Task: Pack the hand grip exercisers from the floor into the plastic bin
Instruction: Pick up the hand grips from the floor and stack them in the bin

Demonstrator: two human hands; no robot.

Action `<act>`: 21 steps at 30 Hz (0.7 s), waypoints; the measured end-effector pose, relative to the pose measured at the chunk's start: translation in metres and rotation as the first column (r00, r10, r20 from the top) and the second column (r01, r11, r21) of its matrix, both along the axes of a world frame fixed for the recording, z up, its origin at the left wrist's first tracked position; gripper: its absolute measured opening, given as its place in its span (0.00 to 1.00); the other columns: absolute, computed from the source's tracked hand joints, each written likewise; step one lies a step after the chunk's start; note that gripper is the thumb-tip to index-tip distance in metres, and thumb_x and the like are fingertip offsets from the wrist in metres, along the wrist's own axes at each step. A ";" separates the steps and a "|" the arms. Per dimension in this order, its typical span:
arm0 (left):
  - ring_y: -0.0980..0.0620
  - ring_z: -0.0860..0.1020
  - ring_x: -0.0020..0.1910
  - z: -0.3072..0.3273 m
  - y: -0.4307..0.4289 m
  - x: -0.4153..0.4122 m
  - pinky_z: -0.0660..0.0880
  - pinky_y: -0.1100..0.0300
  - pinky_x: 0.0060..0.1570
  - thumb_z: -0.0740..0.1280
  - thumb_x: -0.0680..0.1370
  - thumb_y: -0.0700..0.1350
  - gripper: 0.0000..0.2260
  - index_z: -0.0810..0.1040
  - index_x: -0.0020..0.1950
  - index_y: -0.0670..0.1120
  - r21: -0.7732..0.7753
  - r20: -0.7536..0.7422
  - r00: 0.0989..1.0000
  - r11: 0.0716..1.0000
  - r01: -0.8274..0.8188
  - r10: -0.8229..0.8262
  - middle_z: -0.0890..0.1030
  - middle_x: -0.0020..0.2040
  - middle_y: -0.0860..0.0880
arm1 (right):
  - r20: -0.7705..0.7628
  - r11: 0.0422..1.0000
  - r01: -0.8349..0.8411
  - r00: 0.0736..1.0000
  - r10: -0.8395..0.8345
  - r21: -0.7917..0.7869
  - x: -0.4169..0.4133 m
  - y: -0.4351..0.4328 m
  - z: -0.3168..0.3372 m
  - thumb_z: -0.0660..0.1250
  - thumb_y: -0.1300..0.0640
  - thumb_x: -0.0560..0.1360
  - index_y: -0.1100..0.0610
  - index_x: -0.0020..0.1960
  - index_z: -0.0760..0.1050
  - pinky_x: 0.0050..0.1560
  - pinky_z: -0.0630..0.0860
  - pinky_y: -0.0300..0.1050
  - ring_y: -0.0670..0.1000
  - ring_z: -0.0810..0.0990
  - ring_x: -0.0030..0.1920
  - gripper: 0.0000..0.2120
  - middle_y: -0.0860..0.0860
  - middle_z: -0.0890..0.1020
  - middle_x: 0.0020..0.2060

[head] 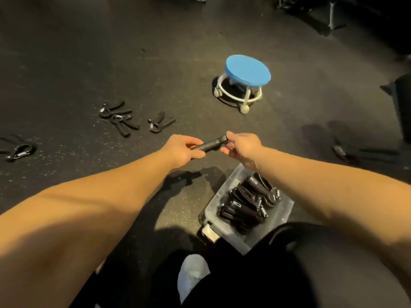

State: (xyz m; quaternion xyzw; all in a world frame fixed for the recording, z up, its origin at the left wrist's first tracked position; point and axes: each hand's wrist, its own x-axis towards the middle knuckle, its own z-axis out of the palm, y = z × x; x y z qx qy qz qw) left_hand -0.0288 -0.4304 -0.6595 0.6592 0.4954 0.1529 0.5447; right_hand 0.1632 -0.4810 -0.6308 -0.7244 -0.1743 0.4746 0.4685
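A black hand grip exerciser (210,144) is held in the air between both hands, above the floor just beyond the bin. My left hand (182,148) grips its near end and my right hand (243,147) pinches its far end. Below my right forearm stands the clear plastic bin (285,207), with several black grip exercisers (249,203) packed in rows inside. More exercisers lie on the dark floor: a cluster (119,117) to the left, one (160,124) beside it, another (19,150) at the far left edge, and one (342,151) at the right.
A low blue-topped rolling stool (246,73) stands on the floor ahead. Dark gym equipment (329,16) fills the upper right, and a dark object (402,103) sits at the right edge. My black-clad legs and a light shoe (192,275) are at the bottom.
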 end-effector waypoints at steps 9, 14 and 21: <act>0.51 0.79 0.50 -0.043 -0.056 0.049 0.72 0.67 0.47 0.78 0.71 0.41 0.20 0.81 0.62 0.48 0.204 -0.090 0.974 0.954 0.220 -0.206 0.80 0.53 0.49 | -0.196 0.964 0.265 0.945 -0.263 -0.013 0.041 -0.101 -0.041 0.68 0.66 0.78 0.66 0.53 0.78 0.34 0.82 0.38 0.55 0.85 0.38 0.05 0.63 0.85 0.44; 0.61 0.78 0.44 -0.067 -0.079 0.069 0.70 0.71 0.44 0.79 0.70 0.45 0.17 0.82 0.58 0.50 0.255 -0.116 0.958 0.924 0.284 -0.262 0.80 0.49 0.54 | -0.299 0.899 0.438 0.859 -0.416 0.009 0.045 -0.158 -0.068 0.66 0.69 0.79 0.62 0.58 0.77 0.34 0.81 0.37 0.60 0.85 0.53 0.09 0.63 0.83 0.54; 0.60 0.77 0.44 -0.087 -0.108 0.093 0.71 0.61 0.45 0.74 0.73 0.48 0.08 0.81 0.50 0.56 0.207 -0.233 0.853 0.833 0.513 -0.467 0.78 0.45 0.57 | -0.138 0.893 0.443 0.882 -0.450 -0.075 0.059 -0.202 -0.097 0.68 0.68 0.77 0.58 0.67 0.75 0.44 0.83 0.43 0.52 0.88 0.43 0.19 0.57 0.84 0.49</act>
